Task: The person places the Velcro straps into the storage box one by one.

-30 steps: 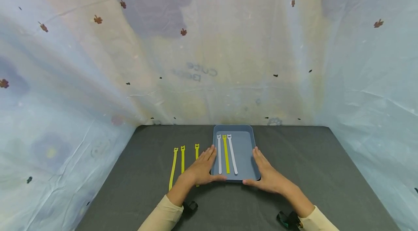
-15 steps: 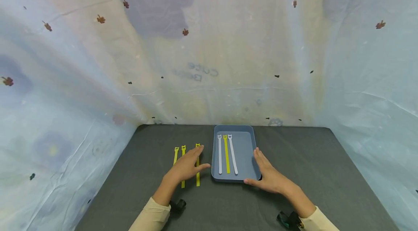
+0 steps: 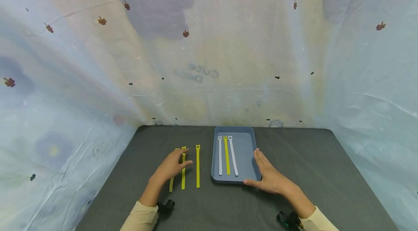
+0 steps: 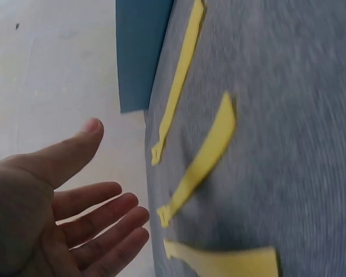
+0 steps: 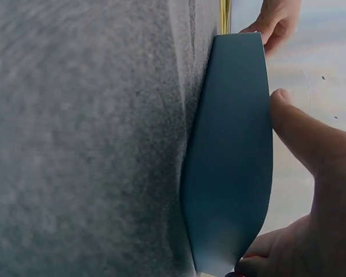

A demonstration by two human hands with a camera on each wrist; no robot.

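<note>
Three yellow hook-and-loop cable ties lie on the dark cloth left of a blue-grey tray [image 3: 245,158]: the right one [image 3: 197,169], the middle one [image 3: 183,181] and the left one [image 3: 171,185]. My left hand [image 3: 168,167] is above the left and middle ties, fingers spread, holding nothing; it partly hides both. In the left wrist view the middle tie [image 4: 205,158] bows up off the cloth. Inside the tray, a yellow tie [image 3: 226,156] lies between two white ties [image 3: 220,156]. My right hand [image 3: 270,177] rests at the tray's near right corner, thumb along the front rim, fingers straight along the side.
A dark cloth [image 3: 303,158] covers the table. Behind it and at both sides hangs a pale printed plastic sheet [image 3: 228,49]. Each wrist wears a black strap [image 3: 166,206] below a cream sleeve.
My left hand has let go of the tray's left side and moved left, over the yellow ties. My right hand stays at the tray's corner. The tray and its ties keep their places.
</note>
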